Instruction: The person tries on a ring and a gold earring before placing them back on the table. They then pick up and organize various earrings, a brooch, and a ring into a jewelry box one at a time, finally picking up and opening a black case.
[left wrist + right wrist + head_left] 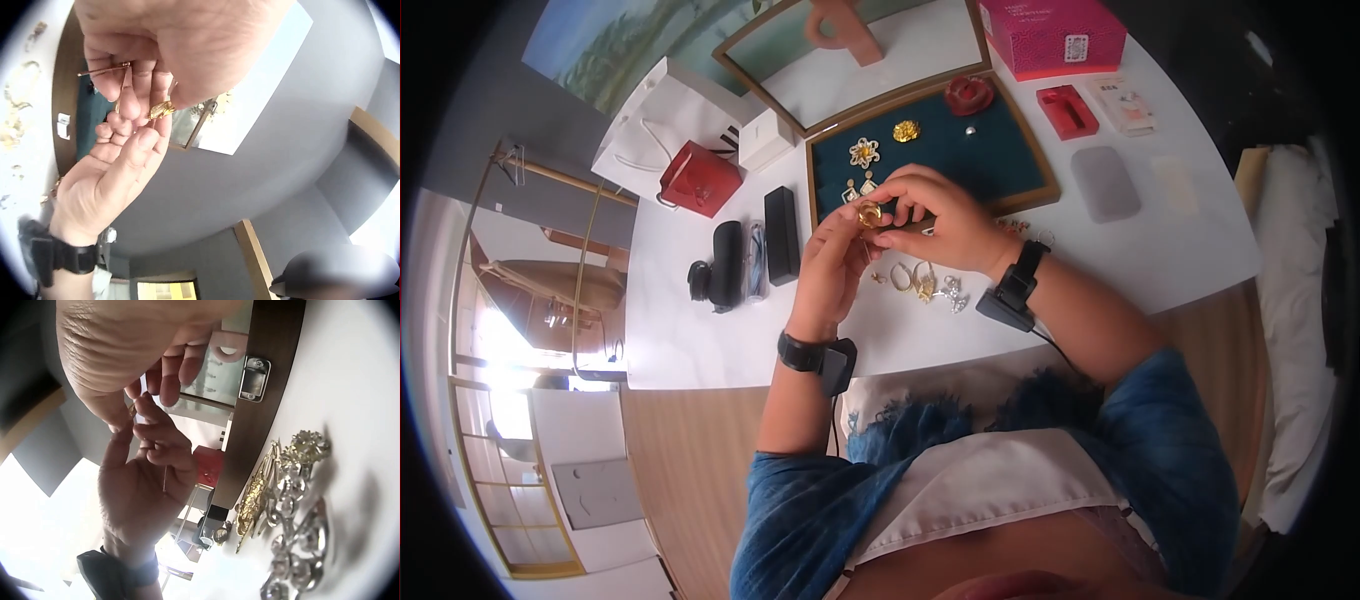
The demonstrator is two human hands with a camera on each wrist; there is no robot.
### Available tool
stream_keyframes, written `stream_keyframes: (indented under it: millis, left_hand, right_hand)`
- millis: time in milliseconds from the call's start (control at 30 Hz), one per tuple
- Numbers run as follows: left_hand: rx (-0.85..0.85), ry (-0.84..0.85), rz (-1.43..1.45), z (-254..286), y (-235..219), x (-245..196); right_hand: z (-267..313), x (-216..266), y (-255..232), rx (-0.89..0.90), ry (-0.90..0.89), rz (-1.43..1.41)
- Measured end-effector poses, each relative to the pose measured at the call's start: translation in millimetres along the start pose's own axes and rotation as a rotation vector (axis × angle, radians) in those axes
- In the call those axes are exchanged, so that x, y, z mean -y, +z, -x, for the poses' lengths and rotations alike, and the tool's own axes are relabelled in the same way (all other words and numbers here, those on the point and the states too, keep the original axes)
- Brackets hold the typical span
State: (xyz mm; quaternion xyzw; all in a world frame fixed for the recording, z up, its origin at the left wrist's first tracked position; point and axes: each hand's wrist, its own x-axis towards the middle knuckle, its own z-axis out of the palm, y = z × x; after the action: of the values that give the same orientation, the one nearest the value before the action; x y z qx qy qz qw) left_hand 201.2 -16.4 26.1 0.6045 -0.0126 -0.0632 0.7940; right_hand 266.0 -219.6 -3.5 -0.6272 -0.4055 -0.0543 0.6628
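Note:
My left hand pinches a small curved gold jewellery piece above the near edge of the display case. From the other side my right hand meets it, thumb and fingertips gripping the gold piece. A thin metal pin sticks out between the left fingers. Inside the open case, on dark green lining, lie a gold flower ornament, a white-and-gold flower ornament and diamond-shaped earrings, partly behind the hands.
Below the hands lie gold hoops and a silver crystal piece. Black cases, a red bag and a white box stand left. A red box, grey pouch and pink box are right.

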Motion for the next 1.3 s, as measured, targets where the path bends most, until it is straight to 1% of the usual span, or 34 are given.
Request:
stream_keyframes:
  millis: [100, 200, 467, 600, 700, 800, 900, 933, 1033, 1067, 1100, 1200, 1300]
  left_hand:
    - [0.050, 0.003, 0.039, -13, 8, 2]
    - [0.086, -0.017, 0.010, -21, 7, 5]
    - [0.093, 0.029, 0.025, -16, 14, 4]
    - [0.039, 0.044, -0.026, -6, 8, 8]
    - [-0.068, 0.025, -0.103, 12, 4, 8]
    - [-0.170, 0.073, -0.319, 30, -4, 6]
    - [-0.319, 0.174, -0.486, 58, -15, 1]
    - [-0.376, 0.231, -0.669, 67, -22, 4]
    - [-0.321, 0.388, -1.180, 93, -20, 3]
    - [-0.315, 0.429, -1.202, 98, -13, 7]
    - [-0.294, 0.470, -1.286, 101, -12, 13]
    - [-0.264, 0.477, -1.304, 111, 1, 26]
    - [-0.208, 0.488, -1.340, 110, 5, 35]
  right_hand:
    - [-2, -5, -5, -0.068, -0.038, 0.076]
    - [-3, -7, -9, -0.077, -0.045, 0.065]
    - [-4, -6, -8, -0.062, -0.044, 0.073]
    - [-2, -6, -5, 0.006, -0.066, 0.102]
    - [1, -3, -1, 0.082, 0.000, 0.041]
    - [3, 6, 0, 0.211, 0.077, -0.021]
    - [5, -4, 2, 0.115, -0.036, -0.012]
    - [3, -3, 1, 0.084, -0.025, -0.006]
    - [0, -13, -1, 0.013, 0.010, -0.025]
    - [0, -14, -1, -0.017, -0.008, -0.028]
    - [0, -16, -1, -0.011, 0.003, -0.033]
    - [1, -22, -3, 0.000, 0.030, -0.036]
    - [2, -23, -3, 0.000, 0.067, -0.055]
